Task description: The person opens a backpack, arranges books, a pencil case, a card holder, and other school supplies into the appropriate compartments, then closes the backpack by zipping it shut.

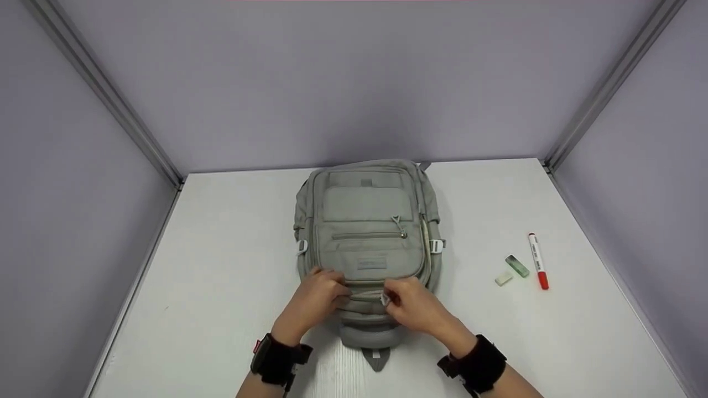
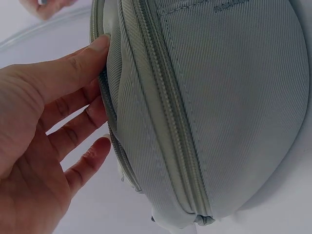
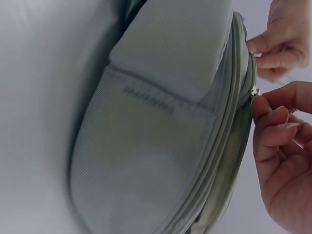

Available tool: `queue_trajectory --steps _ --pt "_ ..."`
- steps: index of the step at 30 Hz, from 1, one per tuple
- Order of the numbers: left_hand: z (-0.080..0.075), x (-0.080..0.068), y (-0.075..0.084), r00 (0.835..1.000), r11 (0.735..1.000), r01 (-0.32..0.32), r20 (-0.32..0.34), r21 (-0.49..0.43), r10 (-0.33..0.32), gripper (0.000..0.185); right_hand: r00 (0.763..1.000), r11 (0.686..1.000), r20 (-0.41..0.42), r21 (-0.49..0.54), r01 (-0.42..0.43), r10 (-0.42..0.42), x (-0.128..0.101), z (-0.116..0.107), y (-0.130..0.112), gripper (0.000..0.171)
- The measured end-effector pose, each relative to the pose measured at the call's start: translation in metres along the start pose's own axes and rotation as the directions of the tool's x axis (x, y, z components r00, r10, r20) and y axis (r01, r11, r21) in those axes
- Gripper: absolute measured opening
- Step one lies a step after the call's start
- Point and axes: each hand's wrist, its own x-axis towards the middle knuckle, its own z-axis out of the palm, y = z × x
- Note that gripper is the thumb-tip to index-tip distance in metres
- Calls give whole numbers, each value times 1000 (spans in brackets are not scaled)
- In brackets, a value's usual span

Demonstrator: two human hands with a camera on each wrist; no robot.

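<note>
A grey backpack [image 1: 368, 232] lies flat on the white table [image 1: 221, 249], front pocket up, its top end toward me. My left hand [image 1: 329, 284] holds the bag's near edge; in the left wrist view the left hand [image 2: 97, 80] has its thumb on the fabric beside the zipper [image 2: 168, 112] and its fingers against the seam below. My right hand [image 1: 391, 299] pinches a small metal zipper pull [image 1: 385, 299] at the same end. In the right wrist view, the right hand [image 3: 259, 101] holds this zipper pull [image 3: 254, 91] between thumb and forefinger at the backpack [image 3: 156, 146] edge.
A red marker [image 1: 537, 261], a green eraser [image 1: 517, 266] and a small white eraser [image 1: 503, 278] lie on the table to the right of the bag. Grey-purple walls enclose the table on three sides.
</note>
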Motion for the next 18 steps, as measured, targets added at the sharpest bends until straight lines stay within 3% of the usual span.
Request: queue_trajectory --steps 6,18 --pt "-1 -1 1 1000 1000 -13 -10 22 14 8 999 1000 -27 7 -28 28 -17 -12 15 30" --pt "1 -2 3 999 996 -25 -39 83 28 7 978 997 -195 13 -71 72 -48 -31 52 28"
